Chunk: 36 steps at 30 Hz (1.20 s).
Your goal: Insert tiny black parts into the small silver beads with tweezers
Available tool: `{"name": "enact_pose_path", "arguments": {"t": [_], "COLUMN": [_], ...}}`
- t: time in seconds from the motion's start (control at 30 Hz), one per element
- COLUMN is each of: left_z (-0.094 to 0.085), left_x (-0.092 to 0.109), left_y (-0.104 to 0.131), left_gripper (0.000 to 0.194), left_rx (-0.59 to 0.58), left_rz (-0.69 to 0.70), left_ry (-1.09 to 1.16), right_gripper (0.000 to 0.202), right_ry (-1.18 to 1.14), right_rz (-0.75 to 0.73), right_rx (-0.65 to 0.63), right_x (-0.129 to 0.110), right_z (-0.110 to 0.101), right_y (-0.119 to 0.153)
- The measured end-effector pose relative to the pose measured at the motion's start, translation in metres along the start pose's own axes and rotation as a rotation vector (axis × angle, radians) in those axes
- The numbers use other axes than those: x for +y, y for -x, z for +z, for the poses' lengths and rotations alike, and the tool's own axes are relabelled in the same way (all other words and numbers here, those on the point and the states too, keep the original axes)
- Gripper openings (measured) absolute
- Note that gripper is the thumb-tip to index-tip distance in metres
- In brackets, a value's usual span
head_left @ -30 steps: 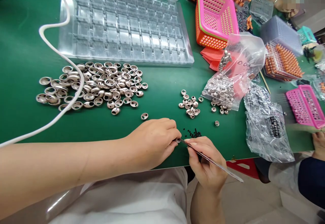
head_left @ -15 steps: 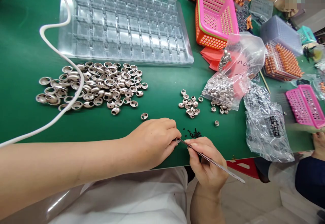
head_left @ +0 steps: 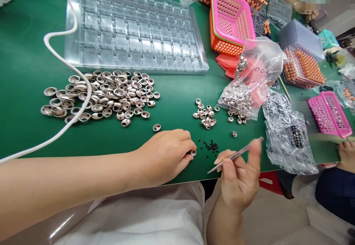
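Note:
Near the table's front edge, my left hand (head_left: 169, 156) is closed, pinching a small silvery metal ring-shaped part (head_left: 193, 153) between thumb and fingers. To the right, my right hand (head_left: 238, 178) holds tweezers (head_left: 235, 155) across its fingers, the pointed tip toward the lower left and apart from the metal part. Tiny black pieces (head_left: 212, 147) lie scattered just beyond both hands. Behind them sits a small cluster of metal parts (head_left: 206, 114). One larger metal ring (head_left: 156, 127) lies beyond my left hand, and a big pile of such rings (head_left: 111, 95) spreads to the left.
A clear compartment tray (head_left: 135, 34) lies at the back. A white cable (head_left: 66, 58) crosses the ring pile. On the right are a bag of metal parts (head_left: 240, 97), stacked baskets (head_left: 233, 19), crumpled plastic (head_left: 288, 134) and a pink basket (head_left: 328, 115). Other people sit at the table's right.
My right hand has moved right, away from the metal part, and turned palm up; the tweezers swung with their back end raised. My left hand has stayed in place.

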<state>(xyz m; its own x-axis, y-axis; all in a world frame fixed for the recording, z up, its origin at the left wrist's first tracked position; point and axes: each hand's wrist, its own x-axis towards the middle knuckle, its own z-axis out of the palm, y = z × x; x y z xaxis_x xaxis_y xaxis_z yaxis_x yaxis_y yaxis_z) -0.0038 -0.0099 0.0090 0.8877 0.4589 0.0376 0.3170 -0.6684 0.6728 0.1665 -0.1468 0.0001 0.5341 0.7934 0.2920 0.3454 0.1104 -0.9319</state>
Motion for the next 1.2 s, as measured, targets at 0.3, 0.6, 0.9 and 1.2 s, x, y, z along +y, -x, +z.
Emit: {"name": "enact_pose_path", "arguments": {"t": [0.3, 0.6, 0.9, 1.2], "left_z": [-0.001, 0.001, -0.001, -0.003], "left_x": [0.001, 0.000, 0.003, 0.002], "left_y": [-0.001, 0.000, -0.002, -0.002], "left_gripper": [0.013, 0.011, 0.012, 0.014], "left_rx": [-0.017, 0.005, -0.060, -0.074], "left_rz": [-0.015, 0.005, -0.036, -0.034], "left_ry": [0.006, 0.005, 0.021, 0.027], "right_gripper": [0.033, 0.024, 0.009, 0.015], "right_ry": [-0.294, -0.142, -0.102, -0.379], "right_rz": [-0.004, -0.067, -0.081, 0.045], "right_rx": [-0.088, -0.113, -0.059, -0.078], "right_x": [0.003, -0.007, -0.009, -0.018], "right_z": [-0.016, -0.008, 0.002, 0.026], "right_y": [-0.015, -0.017, -0.017, -0.021]}}
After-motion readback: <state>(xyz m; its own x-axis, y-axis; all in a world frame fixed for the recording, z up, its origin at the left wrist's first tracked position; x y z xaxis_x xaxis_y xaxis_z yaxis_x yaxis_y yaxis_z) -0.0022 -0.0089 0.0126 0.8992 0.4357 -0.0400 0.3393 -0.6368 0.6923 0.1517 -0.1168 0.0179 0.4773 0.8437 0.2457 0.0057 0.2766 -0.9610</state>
